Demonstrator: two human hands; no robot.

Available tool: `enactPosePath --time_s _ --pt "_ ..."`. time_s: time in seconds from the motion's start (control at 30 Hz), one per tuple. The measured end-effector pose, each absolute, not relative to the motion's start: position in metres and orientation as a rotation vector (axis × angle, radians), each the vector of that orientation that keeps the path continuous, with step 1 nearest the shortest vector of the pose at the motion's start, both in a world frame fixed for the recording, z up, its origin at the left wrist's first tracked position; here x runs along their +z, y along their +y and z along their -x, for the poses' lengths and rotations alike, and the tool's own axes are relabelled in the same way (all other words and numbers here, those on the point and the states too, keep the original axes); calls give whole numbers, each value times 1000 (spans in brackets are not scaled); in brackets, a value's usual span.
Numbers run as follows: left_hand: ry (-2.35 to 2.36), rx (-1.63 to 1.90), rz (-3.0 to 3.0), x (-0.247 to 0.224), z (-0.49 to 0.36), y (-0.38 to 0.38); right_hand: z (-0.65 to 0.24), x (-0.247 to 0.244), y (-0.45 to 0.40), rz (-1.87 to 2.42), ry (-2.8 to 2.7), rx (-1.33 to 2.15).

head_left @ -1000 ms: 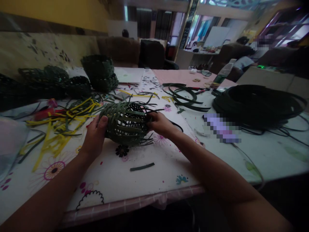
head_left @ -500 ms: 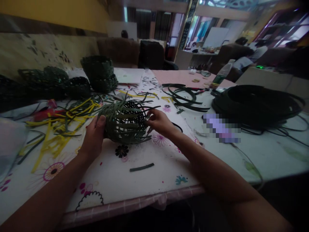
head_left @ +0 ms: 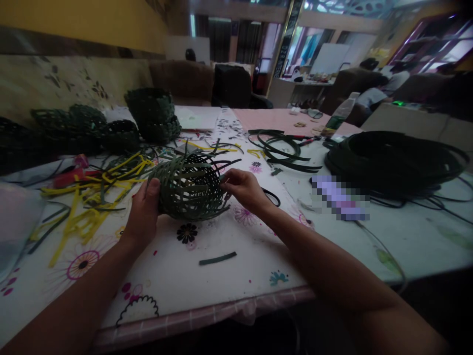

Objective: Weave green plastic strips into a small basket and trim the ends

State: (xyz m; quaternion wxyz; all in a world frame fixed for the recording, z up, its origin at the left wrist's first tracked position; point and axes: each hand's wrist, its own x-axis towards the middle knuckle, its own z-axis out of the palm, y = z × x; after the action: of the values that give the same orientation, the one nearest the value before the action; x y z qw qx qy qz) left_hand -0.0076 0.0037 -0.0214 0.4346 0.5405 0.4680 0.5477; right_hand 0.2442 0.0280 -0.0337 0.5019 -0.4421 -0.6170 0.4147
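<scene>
A partly woven dark green basket (head_left: 185, 190) lies on its side above the flowered tablecloth, its open end turned right with loose strip ends sticking out. My left hand (head_left: 145, 204) is closed around its left end, thumb on top. At the open rim my right hand (head_left: 242, 187) pinches the end of a green strip between thumb and fingers; the fingertips partly hide it. One short cut piece of green strip (head_left: 218, 258) lies on the cloth below the basket.
Yellow and green strips (head_left: 99, 187) are heaped at left, with finished-looking woven baskets (head_left: 150, 111) behind. On the right are a big coil of dark strip (head_left: 395, 162), a blurred purple object (head_left: 338, 197), a bottle (head_left: 340, 116) and loose curled strips (head_left: 284, 150). People sit far right.
The basket has turned slightly, and its loose strip ends have shifted. My right hand has moved a little left along the rim; my left hand keeps its grip.
</scene>
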Motion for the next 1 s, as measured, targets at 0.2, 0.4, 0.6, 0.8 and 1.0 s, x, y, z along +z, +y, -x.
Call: enactPosePath --time_s 0.2,0.4,0.6,0.8,1.0 --pt "1191 1340 -1148 -20 8 5 -245 -39 29 988 -1540 919" --pt "1197 1326 -1188 -18 8 4 -250 -32 26 984 -1703 895" --pt "1182 1324 -1121 -15 7 6 -249 -35 30 894 -1595 1099" --pt "1185 1325 -1108 -20 10 9 -254 -35 35 726 -1480 1344" --pt "1187 1353 -1150 -19 10 8 -258 -34 36 712 -1473 1434"
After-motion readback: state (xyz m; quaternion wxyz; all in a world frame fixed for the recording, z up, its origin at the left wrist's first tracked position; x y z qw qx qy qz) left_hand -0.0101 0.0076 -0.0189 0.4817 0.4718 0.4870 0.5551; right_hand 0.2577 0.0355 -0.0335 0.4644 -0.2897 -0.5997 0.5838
